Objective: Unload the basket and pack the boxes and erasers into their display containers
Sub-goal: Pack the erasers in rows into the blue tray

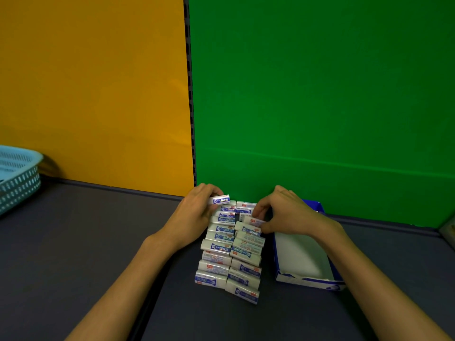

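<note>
- While two rows of wrapped erasers (230, 252) lie side by side on the grey desk (73, 254) at lower centre, the left hand (197, 210) pinches one eraser (220, 200) above the rows' far end.
- Right hand (283, 212) pinches another eraser (253, 221) in the right row.
- Blue-and-white display box (302, 257), open and white inside, sits just right of the rows.
- Light blue basket (18, 175) stands at the left edge, well apart.

A staged recording booth, not a shop: plain orange (93, 89) and green (320, 89) backdrop panels enclose a bare grey desk (73, 242).
</note>
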Demonstrator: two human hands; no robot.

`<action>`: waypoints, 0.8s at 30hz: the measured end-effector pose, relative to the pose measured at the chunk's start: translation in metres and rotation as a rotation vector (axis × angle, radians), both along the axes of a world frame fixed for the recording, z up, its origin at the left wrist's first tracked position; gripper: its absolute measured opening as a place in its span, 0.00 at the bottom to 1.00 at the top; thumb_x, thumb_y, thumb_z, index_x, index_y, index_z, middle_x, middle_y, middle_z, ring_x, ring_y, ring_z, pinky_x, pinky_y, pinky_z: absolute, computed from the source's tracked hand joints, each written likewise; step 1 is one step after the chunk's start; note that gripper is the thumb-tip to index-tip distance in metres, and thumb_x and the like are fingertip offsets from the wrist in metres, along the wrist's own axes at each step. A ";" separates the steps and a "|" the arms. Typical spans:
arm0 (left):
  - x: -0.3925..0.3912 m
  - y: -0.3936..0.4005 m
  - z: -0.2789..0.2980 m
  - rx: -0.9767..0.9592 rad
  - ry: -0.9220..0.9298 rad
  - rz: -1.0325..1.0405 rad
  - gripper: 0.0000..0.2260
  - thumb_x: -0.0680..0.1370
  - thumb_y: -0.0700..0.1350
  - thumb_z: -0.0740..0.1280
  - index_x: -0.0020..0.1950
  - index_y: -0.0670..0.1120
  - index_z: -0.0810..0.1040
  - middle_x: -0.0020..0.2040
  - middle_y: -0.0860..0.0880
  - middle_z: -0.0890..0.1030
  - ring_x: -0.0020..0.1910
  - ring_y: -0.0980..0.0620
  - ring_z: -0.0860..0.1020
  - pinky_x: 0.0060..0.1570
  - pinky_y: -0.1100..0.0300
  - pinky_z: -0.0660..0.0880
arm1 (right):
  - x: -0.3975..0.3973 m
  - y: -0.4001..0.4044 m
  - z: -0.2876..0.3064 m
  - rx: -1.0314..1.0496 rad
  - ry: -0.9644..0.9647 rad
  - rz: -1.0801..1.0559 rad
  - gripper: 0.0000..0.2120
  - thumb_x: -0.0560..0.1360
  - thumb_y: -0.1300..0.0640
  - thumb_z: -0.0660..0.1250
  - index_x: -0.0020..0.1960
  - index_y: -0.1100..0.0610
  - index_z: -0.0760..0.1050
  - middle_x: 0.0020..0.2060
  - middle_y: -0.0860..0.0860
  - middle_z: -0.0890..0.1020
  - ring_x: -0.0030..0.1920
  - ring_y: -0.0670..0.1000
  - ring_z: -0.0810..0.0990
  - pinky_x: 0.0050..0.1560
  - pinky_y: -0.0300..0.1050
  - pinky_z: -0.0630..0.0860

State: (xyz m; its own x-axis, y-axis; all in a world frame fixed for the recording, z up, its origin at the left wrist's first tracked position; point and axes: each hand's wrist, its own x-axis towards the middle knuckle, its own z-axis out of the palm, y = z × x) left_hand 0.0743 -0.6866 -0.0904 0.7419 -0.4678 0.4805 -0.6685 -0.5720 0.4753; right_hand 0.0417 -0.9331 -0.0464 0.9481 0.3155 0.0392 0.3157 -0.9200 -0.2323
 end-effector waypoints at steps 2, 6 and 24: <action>0.000 0.000 0.000 0.001 0.003 0.004 0.07 0.81 0.42 0.66 0.59 0.46 0.74 0.54 0.52 0.75 0.52 0.54 0.71 0.51 0.58 0.71 | -0.001 0.000 0.003 0.036 -0.011 0.000 0.12 0.68 0.49 0.76 0.51 0.44 0.82 0.40 0.38 0.80 0.47 0.44 0.66 0.47 0.45 0.67; 0.001 0.000 0.001 0.001 0.017 0.009 0.08 0.81 0.41 0.66 0.59 0.46 0.74 0.54 0.52 0.75 0.52 0.54 0.72 0.51 0.56 0.72 | -0.001 0.000 0.007 0.136 -0.011 0.005 0.12 0.67 0.55 0.77 0.48 0.45 0.81 0.42 0.39 0.80 0.48 0.44 0.69 0.46 0.42 0.70; -0.033 -0.038 0.030 -0.100 0.175 -0.157 0.13 0.83 0.45 0.64 0.67 0.52 0.75 0.55 0.56 0.75 0.55 0.56 0.74 0.54 0.54 0.75 | -0.031 -0.048 0.027 0.577 -0.056 -0.064 0.11 0.69 0.64 0.78 0.46 0.50 0.85 0.37 0.48 0.84 0.36 0.42 0.77 0.36 0.37 0.73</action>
State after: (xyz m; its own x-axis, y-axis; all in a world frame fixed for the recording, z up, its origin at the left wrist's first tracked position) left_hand 0.0414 -0.7249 -0.0605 0.7398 -0.5406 0.4006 -0.6479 -0.4117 0.6408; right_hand 0.0104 -0.9810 -0.0197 0.9562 0.1707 0.2380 0.2899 -0.6672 -0.6861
